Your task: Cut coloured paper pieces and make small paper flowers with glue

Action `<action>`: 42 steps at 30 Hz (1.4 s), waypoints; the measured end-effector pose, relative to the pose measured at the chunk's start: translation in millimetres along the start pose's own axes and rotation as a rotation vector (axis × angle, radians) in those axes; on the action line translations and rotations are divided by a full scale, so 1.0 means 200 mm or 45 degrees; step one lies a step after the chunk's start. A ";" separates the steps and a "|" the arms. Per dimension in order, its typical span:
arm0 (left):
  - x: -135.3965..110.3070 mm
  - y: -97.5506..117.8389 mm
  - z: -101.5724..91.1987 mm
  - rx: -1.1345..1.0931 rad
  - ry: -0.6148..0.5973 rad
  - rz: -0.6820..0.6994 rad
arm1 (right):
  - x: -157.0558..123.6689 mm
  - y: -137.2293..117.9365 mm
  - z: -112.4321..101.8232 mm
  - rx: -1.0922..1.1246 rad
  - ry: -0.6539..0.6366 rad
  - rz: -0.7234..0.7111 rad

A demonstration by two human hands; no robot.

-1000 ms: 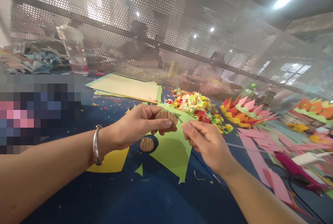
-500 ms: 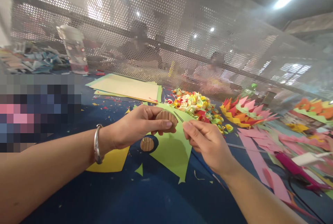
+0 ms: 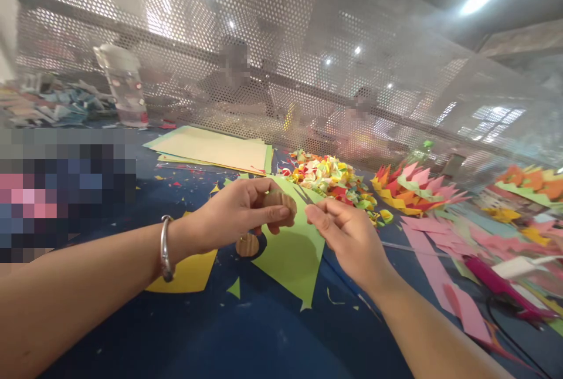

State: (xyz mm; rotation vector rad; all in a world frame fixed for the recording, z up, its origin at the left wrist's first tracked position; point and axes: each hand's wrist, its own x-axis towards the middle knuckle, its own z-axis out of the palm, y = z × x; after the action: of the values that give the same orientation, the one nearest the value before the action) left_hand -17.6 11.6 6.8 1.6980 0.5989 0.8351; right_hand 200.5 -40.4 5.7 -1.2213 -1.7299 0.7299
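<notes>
My left hand, with a silver bangle at the wrist, is closed around a round wooden disc, its thumb across the grained face. In my right hand the fingers pinch slim metal tweezers, whose tips point up and left towards the disc without touching it. Beneath the hands lies a light green paper sheet with a cut edge. A second wooden disc rests on the table just below my left hand. To the left, a yellow paper sheet is partly covered by my forearm.
Behind the hands are stacked pale paper sheets and a heap of small folded paper pieces. Spiky paper crowns, pink strips and a magenta glue gun with its cord are at right. A clear bottle stands back left.
My left hand has turned the disc slightly, so its face shows less. The tweezers' tips have spread a little farther apart and my right hand has shifted slightly left.
</notes>
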 end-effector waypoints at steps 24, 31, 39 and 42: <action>-0.03 0.03 -0.02 0.379 -0.119 -0.052 | -0.02 -0.04 -0.01 -0.257 -0.175 -0.135; -0.02 0.01 -0.03 0.414 -0.159 -0.057 | -0.03 -0.05 -0.01 -0.300 -0.199 -0.165; -0.03 0.01 -0.03 0.336 -0.184 -0.096 | -0.03 -0.05 -0.01 -0.348 -0.178 -0.191; -0.03 0.03 -0.03 0.335 -0.188 -0.121 | -0.03 -0.05 -0.01 -0.352 -0.132 -0.207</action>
State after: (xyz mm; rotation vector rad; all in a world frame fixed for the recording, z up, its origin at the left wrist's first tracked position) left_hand -26.0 8.9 12.0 1.9332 0.7060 0.5764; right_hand 198.3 -49.3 13.0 -1.2234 -2.0411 0.4756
